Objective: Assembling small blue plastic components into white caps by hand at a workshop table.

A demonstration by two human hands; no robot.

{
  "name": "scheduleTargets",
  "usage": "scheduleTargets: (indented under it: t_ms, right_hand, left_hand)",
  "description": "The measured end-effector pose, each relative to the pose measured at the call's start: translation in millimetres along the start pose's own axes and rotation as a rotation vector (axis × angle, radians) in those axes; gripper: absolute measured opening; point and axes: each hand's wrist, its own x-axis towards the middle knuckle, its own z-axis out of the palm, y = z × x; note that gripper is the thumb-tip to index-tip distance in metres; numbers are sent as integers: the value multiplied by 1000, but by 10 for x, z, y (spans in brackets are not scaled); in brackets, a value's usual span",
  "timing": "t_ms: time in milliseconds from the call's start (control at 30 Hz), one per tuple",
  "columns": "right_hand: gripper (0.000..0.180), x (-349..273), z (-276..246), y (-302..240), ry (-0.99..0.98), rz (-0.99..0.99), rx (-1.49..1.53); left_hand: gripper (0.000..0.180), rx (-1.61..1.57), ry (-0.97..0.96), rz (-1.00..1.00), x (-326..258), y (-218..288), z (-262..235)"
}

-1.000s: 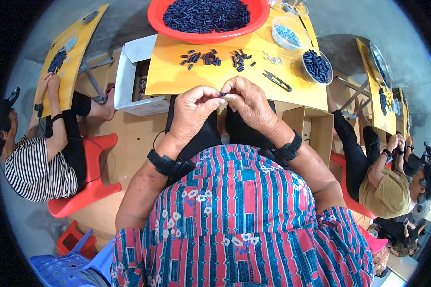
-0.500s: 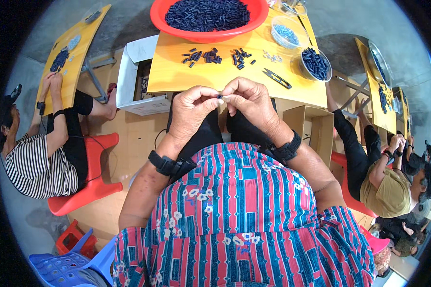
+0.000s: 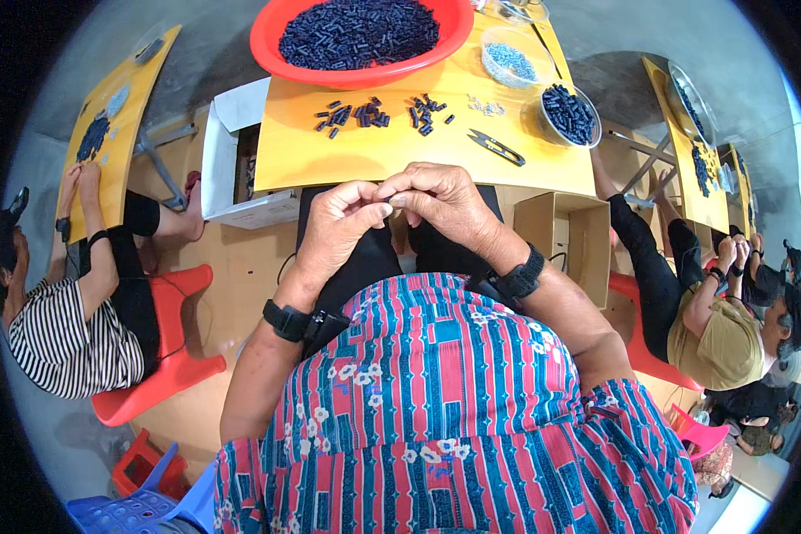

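My left hand [image 3: 336, 230] and my right hand [image 3: 447, 203] meet in front of my lap, just off the table's near edge. Their thumbs and forefingers pinch together on a small dark tube-shaped piece [image 3: 388, 202], mostly hidden by the fingertips. Beyond them on the yellow table [image 3: 383, 162] lie loose dark blue tube pieces [image 3: 371, 114], with a smaller group [image 3: 425, 114] to their right. Thread snips [image 3: 497, 148] lie right of these, and a little pile of tiny clear bits [image 3: 486, 107] lies behind the snips.
A red basin [image 3: 267, 55] heaped with dark pieces stands at the back. On the right are a clear tub [image 3: 568, 116] of dark pieces and another [image 3: 509, 59] of light blue bits. Cardboard boxes [image 3: 587, 236] [image 3: 256, 212] flank the table. Co-workers sit left and right.
The view has shifted, so the table sits slightly further left. My right fingers have closed over the left fingertips, and the dark piece shows less than before.
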Motion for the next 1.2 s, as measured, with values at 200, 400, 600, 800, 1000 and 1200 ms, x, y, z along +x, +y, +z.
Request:
scheduleTargets:
  t_ms: [200,400,600,800,1000,1200]
  right_hand:
    - [15,-7,-22,32,-30,11,-6]
    - [15,-19,-54,71,-47,-57,-96]
    - [10,17,-285,134,100,-53,-338]
    - [9,93,-622,239,333,9,-658]
    - [12,264,-788,101,453,-125,-906]
    - [11,511,-971,215,488,-46,-914]
  left_hand:
    - [14,12,-22,-45,0,19,-4]
    - [13,199,-33,-34,12,10,-8]
    - [11,376,31,-25,-54,-64,-121]
    - [11,293,84,5,-60,-86,-83]
    - [11,359,64,19,-86,-35,-72]
    - [11,358,85,40,-96,-2,-36]
